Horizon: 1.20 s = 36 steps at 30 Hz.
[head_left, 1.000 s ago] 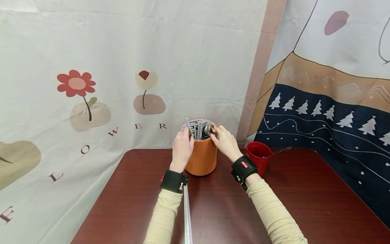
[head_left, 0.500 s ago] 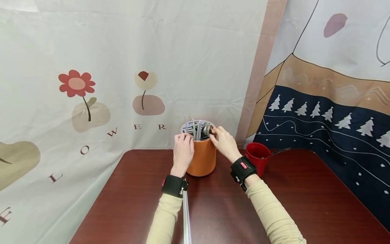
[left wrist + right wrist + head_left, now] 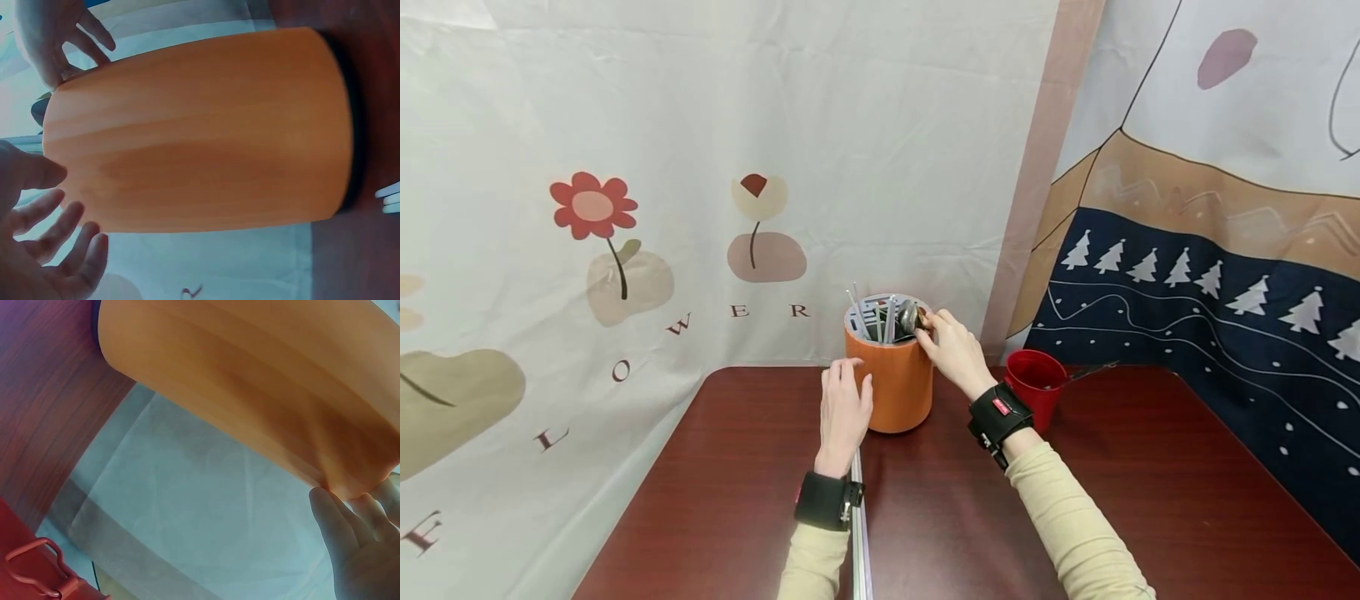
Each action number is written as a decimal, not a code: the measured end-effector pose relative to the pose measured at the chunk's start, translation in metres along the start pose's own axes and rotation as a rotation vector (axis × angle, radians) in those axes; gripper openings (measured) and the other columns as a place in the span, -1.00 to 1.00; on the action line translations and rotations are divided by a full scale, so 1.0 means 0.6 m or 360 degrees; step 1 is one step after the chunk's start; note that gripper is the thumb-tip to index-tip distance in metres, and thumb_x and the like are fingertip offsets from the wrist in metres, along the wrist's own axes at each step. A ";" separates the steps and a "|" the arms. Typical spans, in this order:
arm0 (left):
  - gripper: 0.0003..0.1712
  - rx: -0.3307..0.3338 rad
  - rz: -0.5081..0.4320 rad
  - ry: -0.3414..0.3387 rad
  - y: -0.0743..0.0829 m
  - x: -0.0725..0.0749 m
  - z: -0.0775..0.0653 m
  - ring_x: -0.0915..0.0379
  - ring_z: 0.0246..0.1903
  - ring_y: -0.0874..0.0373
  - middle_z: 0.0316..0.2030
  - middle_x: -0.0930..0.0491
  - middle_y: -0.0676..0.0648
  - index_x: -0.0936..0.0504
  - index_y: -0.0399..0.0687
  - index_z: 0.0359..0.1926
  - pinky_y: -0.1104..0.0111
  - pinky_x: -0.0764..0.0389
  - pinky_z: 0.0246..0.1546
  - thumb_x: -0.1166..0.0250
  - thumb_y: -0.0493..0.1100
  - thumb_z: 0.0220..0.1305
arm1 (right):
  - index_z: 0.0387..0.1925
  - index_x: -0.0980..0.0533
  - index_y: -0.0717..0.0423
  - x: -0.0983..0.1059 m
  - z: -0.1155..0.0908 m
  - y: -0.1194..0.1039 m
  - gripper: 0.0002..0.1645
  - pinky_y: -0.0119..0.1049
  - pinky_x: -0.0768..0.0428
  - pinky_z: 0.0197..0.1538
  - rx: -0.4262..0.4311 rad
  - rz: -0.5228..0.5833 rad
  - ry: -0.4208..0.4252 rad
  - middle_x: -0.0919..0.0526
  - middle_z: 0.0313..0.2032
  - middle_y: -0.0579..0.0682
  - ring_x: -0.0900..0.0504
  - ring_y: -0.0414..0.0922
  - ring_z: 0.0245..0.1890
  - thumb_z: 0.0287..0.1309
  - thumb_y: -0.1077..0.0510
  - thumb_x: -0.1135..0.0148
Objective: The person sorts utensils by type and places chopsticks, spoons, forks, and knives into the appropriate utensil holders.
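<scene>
An orange cylindrical utensil holder (image 3: pixel 895 387) stands upright at the table's back. Several pale, slim sticks (image 3: pixel 855 315) and a metal spoon (image 3: pixel 907 315) stick up from it. My right hand (image 3: pixel 953 350) grips its rim at the right, beside the spoon; in the right wrist view the fingertips (image 3: pixel 322 500) meet the rim. At the holder's left side, below the rim, my left hand (image 3: pixel 844 412) has its fingers spread and holds nothing. In the left wrist view the left fingers (image 3: pixel 78 250) are loosely bent near the orange wall.
A red cup (image 3: pixel 1033 379) with a metal utensil (image 3: pixel 1092 370) leaning out stands right of the holder. Long pale sticks (image 3: pixel 861 542) lie on the dark red table (image 3: pixel 722 500), running toward the front. A printed cloth (image 3: pixel 887 167) hangs behind.
My left hand has let go of the sticks at the holder's rim and moved down and back, its fingers opening. The sticks now lean left. My right hand has stayed at the rim.
</scene>
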<state>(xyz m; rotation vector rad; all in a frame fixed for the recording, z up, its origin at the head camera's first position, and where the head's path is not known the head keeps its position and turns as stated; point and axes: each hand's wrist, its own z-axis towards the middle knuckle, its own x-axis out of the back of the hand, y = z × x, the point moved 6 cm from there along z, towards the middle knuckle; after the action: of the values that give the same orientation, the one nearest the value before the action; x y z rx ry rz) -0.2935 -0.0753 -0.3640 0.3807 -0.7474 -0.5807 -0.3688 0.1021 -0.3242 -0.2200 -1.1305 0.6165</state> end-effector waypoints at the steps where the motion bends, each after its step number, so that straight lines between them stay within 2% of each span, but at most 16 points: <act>1: -0.78 0.0026 0.0006 -0.0026 -0.003 -0.001 -0.006 -0.39 -0.18 -0.09 -0.16 -0.51 -0.18 -0.52 -0.19 -0.09 0.16 -0.52 -0.23 -0.22 -0.24 0.26 | 0.02 -0.53 0.09 0.000 0.000 0.000 -0.59 -0.13 -0.53 -0.28 0.0001 0.0001 -0.0001 -0.55 -0.16 0.01 -0.58 0.01 -0.27 0.30 -0.06 -0.08; 8: -0.85 0.0217 0.0077 -0.0288 -0.026 -0.003 -0.045 -0.50 -0.27 -0.09 -0.30 -0.56 -0.13 -0.54 -0.18 -0.18 0.14 -0.55 -0.34 -0.23 -0.28 0.20 | -0.02 -0.54 0.08 -0.001 0.001 0.001 -0.61 -0.11 -0.55 -0.25 -0.0012 -0.0007 -0.0002 -0.55 -0.14 0.01 -0.59 0.01 -0.25 0.30 -0.07 -0.07; 15: -0.93 0.0325 0.0274 -0.0531 -0.055 0.006 -0.069 -0.55 -0.44 -0.22 -0.45 -0.55 -0.22 -0.49 -0.26 -0.37 0.07 -0.53 -0.53 -0.17 -0.37 0.05 | -0.02 -0.53 0.08 -0.001 0.001 0.002 -0.62 -0.11 -0.54 -0.25 -0.0027 -0.0001 -0.0011 -0.54 -0.13 0.00 -0.58 0.01 -0.25 0.31 -0.07 -0.07; 19: -0.96 0.0480 0.0382 -0.0783 -0.075 0.004 -0.084 -0.57 -0.45 -0.26 -0.44 -0.60 -0.31 -0.49 -0.30 -0.43 0.03 -0.53 -0.55 -0.15 -0.38 0.01 | -0.03 -0.53 0.07 -0.003 0.001 0.002 -0.62 -0.10 -0.55 -0.24 -0.0025 -0.0003 -0.0009 -0.54 -0.13 0.00 -0.58 0.01 -0.25 0.31 -0.08 -0.07; 23: -0.92 0.0620 0.0466 -0.1071 -0.091 -0.006 -0.099 -0.60 -0.38 -0.19 -0.35 -0.65 -0.30 -0.58 -0.29 -0.45 0.04 -0.56 -0.48 -0.18 -0.36 0.00 | -0.02 -0.54 0.07 -0.004 0.001 0.003 -0.61 -0.09 -0.56 -0.24 -0.0026 0.0002 -0.0002 -0.55 -0.12 0.00 -0.59 0.02 -0.24 0.31 -0.08 -0.07; 27: -0.90 0.0689 0.0513 -0.1299 -0.099 -0.020 -0.114 -0.55 -0.38 -0.06 -0.32 -0.64 -0.22 -0.63 -0.23 -0.42 0.08 -0.56 -0.42 -0.28 -0.32 -0.05 | -0.01 -0.53 0.08 -0.003 0.000 0.003 -0.61 -0.11 -0.55 -0.25 -0.0016 0.0007 0.0003 -0.54 -0.14 0.00 -0.58 0.00 -0.26 0.31 -0.07 -0.07; 32: -0.93 0.0737 0.0559 -0.1432 -0.103 -0.034 -0.131 -0.48 -0.59 0.04 -0.60 -0.62 -0.14 -0.59 -0.21 -0.59 0.25 -0.53 -0.54 -0.33 -0.38 -0.19 | 0.02 -0.53 0.09 -0.002 0.000 0.002 -0.59 -0.12 -0.53 -0.26 -0.0004 0.0013 0.0002 -0.54 -0.14 0.00 -0.57 -0.01 -0.26 0.31 -0.07 -0.06; 36: -0.89 0.0753 0.0574 -0.1459 -0.102 -0.037 -0.133 -0.47 -0.68 0.06 -0.76 -0.55 -0.09 -0.57 -0.19 -0.69 0.32 -0.51 -0.60 -0.34 -0.42 -0.24 | 0.02 -0.53 0.08 -0.002 0.001 0.004 -0.60 -0.10 -0.55 -0.23 -0.0011 0.0014 -0.0002 -0.55 -0.11 0.01 -0.58 0.00 -0.23 0.31 -0.07 -0.06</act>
<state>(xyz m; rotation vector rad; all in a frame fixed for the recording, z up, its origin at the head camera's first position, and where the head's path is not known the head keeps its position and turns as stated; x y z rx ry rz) -0.2703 -0.0998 -0.4614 0.3935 -1.8105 -0.2014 -0.3707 0.1030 -0.3258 -0.2304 -1.1335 0.6206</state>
